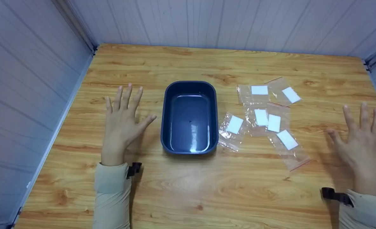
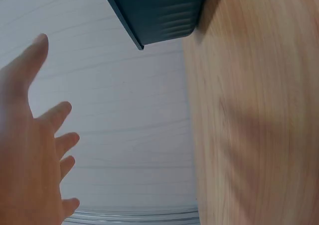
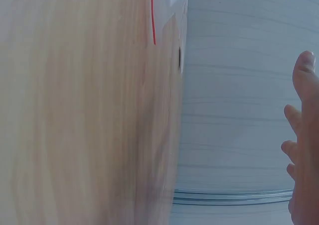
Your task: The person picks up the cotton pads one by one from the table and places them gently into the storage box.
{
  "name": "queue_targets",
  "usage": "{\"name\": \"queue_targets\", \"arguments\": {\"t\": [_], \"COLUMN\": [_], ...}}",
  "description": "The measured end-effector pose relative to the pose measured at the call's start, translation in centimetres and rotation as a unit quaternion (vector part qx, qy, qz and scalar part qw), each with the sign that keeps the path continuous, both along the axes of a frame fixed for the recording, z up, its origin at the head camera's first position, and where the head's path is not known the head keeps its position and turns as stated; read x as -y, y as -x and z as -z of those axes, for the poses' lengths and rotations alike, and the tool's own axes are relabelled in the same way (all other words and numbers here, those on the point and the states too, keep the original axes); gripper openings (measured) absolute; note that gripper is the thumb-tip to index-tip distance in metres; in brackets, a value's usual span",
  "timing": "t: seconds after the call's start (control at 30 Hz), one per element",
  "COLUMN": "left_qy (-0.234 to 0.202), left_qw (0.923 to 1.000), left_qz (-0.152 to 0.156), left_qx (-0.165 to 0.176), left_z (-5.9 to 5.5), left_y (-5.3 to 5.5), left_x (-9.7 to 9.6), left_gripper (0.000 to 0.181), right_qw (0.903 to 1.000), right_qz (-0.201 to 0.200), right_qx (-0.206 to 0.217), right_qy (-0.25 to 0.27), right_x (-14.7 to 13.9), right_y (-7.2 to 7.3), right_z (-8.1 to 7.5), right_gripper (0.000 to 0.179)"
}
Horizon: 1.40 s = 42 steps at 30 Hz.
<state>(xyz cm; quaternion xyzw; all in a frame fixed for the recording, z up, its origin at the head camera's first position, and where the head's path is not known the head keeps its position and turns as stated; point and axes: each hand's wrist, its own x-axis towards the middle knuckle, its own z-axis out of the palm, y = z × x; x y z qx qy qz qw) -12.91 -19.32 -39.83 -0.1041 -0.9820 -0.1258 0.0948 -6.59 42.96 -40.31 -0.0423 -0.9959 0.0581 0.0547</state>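
A dark blue rectangular plastic tub [image 1: 189, 124] stands at the middle of the table. To its right lie several small clear zip bags, each with a white rectangular piece inside, such as the bag [image 1: 235, 130] beside the tub's wall and the bag [image 1: 293, 156] nearest the front. My left hand [image 1: 121, 127] is spread left of the tub, thumb toward it, holding nothing. Far to the right, beyond the bags, my right hand [image 1: 364, 146] is also spread and holds nothing. In the left wrist view the tub [image 2: 159, 11] shows its ribbed side.
The wood-grain table [image 1: 188, 190] is bounded by pale panelled walls at the back [image 1: 200, 22] and left [image 1: 25, 95]. A black camera mount [image 1: 134, 170] sits at my left wrist and another mount [image 1: 336, 195] at my right. Some bags overlap one another.
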Motion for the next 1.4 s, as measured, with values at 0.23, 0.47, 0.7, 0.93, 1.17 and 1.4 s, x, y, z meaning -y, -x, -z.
{"name": "queue_targets", "arguments": {"t": [0.23,0.47,0.7,0.93,1.17,1.4], "left_qy": [-0.068,-0.124,-0.166,-0.215,-0.232,-0.276], "left_qw": [0.9961,0.9860,0.9714,0.9485,0.9406,0.9209], "left_qz": [0.048,0.083,0.086,0.088,0.074,0.087], "left_qx": [0.031,0.075,0.146,0.216,0.236,0.261], "left_z": [0.2,0.6,0.9,1.6,1.5,2.1], "left_y": [-0.1,0.0,0.0,0.1,0.2,0.4], "left_x": [-0.5,-0.6,-0.6,-1.3,-1.3,-1.4], "left_gripper": [0.083,0.082,0.076,0.075,0.079,0.078], "right_qw": [0.9999,0.9995,0.9996,0.9994,0.9946,0.9772], "right_qz": [-0.007,-0.016,-0.017,-0.016,-0.041,-0.079], "right_qx": [-0.007,-0.020,-0.015,-0.015,-0.039,-0.040], "right_qy": [0.006,0.016,0.015,0.025,0.087,0.193], "right_x": [0.1,0.3,0.3,0.1,0.3,0.5], "right_y": [0.0,0.3,0.4,0.2,0.4,0.2], "right_z": [0.4,0.4,0.3,0.3,1.0,0.8], "right_gripper": [0.082,0.081,0.080,0.078,0.077,0.076]}}
